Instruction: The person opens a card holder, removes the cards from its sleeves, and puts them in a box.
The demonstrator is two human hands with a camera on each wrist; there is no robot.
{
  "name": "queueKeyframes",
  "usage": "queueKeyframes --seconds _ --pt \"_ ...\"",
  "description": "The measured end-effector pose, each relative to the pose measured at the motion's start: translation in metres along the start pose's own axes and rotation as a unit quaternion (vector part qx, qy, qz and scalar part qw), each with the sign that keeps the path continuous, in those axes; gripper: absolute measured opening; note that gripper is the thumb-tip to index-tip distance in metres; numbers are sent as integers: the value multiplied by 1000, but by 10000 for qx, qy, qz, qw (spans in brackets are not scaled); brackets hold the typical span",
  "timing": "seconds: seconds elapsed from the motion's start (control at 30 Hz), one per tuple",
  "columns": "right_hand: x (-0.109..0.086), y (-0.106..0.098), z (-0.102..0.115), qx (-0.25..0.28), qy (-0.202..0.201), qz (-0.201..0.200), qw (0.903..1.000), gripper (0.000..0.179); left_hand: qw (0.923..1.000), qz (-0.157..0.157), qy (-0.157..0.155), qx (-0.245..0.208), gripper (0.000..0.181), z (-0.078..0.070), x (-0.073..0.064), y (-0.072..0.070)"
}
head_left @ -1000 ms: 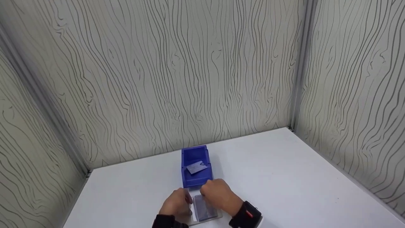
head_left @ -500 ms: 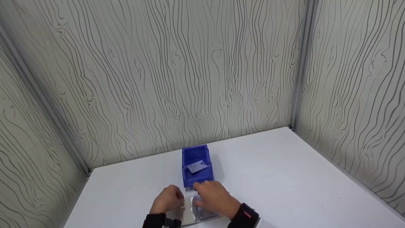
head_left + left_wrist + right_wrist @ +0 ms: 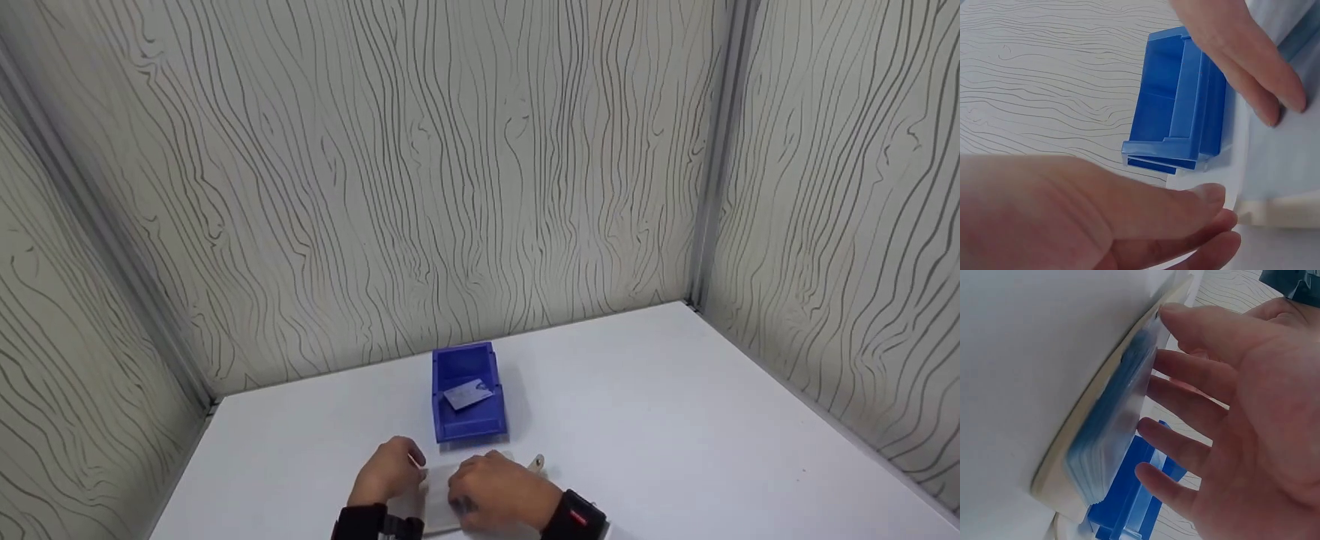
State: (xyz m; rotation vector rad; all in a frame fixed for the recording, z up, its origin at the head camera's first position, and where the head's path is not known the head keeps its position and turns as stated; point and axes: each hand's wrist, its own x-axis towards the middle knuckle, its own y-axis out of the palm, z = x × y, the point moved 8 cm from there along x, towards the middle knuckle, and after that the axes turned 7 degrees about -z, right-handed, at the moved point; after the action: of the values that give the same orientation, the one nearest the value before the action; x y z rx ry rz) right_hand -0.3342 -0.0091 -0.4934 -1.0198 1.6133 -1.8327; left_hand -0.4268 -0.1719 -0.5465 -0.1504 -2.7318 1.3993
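A cream card holder (image 3: pixel 441 499) with a stack of clear plastic sleeves (image 3: pixel 1107 444) lies spread on the table before me. At its left edge, my left hand (image 3: pixel 384 476) pinches the cover's corner between thumb and fingertips. My right hand (image 3: pixel 499 487) lies over the sleeves, its outstretched fingers touching their face in the right wrist view. A strap with a snap button (image 3: pixel 537 463) sticks out beyond the right hand. The right hand hides much of the holder in the head view.
Just beyond the hands stands a blue plastic bin (image 3: pixel 471 433), with a pale printed card (image 3: pixel 466 394) lying in it. The white table (image 3: pixel 645 405) reaches back to panels (image 3: pixel 450 187) with a wood-grain pattern.
My right hand has moved left and turned the clear sleeves over toward the left side. My left hand has shifted left with the cover edge, baring the strap on the right.
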Motion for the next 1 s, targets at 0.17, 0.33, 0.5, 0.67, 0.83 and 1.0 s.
queueKeyframes --seconds 0.17,0.33,0.5,0.67,0.83,1.0 --pt "-4 6 -3 251 293 308 9988 31 9999 99 63 -43 7 23 17 23" --pt "-5 7 -2 315 171 363 9987 35 9995 187 195 -176 7 38 28 37" --pt "-4 0 -12 403 302 483 9976 40 9991 374 109 -151 6 20 20 33" --pt "-4 -17 -34 269 1012 240 9942 36 9976 559 42 -400 7 -45 -20 -1" --pt "-13 -20 -55 177 1878 365 9814 36 9953 727 13 -635 10 -75 -39 -5" --pt "-18 -13 -61 351 2194 649 9728 41 9933 888 17 -735 7 -80 -40 9"
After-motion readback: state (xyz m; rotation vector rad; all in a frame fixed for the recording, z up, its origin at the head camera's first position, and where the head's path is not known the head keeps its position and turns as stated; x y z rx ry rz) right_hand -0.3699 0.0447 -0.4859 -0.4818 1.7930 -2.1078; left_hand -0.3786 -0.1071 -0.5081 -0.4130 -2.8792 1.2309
